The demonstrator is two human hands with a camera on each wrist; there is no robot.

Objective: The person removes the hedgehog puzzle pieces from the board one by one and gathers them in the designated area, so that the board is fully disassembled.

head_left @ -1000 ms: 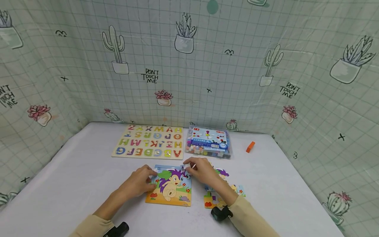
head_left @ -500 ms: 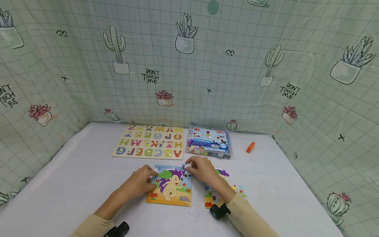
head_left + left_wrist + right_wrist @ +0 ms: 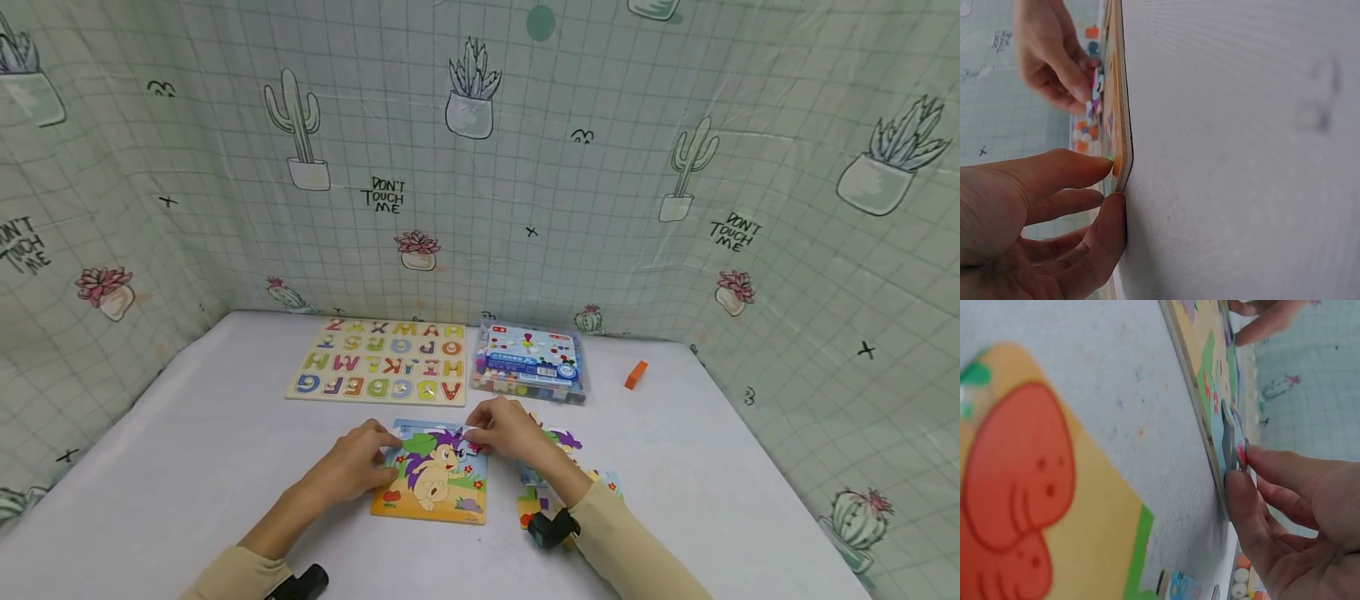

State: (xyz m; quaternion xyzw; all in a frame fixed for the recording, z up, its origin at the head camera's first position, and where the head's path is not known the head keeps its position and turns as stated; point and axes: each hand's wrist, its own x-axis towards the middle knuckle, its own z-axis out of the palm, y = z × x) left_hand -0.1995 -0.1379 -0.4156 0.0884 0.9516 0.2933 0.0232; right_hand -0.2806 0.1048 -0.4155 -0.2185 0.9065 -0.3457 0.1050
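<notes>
A hedgehog jigsaw puzzle board (image 3: 435,500) lies flat on the table between my hands. My left hand (image 3: 357,461) holds the board's left side; in the left wrist view its thumb (image 3: 1079,167) rests on the top edge, and a finger bears on the side at table level. My right hand (image 3: 506,432) pinches a blue puzzle piece (image 3: 1239,434) with a pink mark between thumb and fingertips. That piece is tilted at the board's upper right corner, partly over the picture. Loose puzzle pieces (image 3: 566,437) lie right of the board, partly hidden under the right forearm.
Behind the board lie a wooden alphabet board (image 3: 378,362) and a clear plastic box (image 3: 528,362) of colourful parts. An orange block (image 3: 636,375) sits farther right. A piece with a red shape (image 3: 1019,462) is close to the right wrist camera. A patterned cloth backdrop (image 3: 480,183) encloses the table.
The right hand has shifted slightly with the puzzle piece, which now sits a little lower at the board's upper right corner, its pink mark showing. The left hand keeps its place.
</notes>
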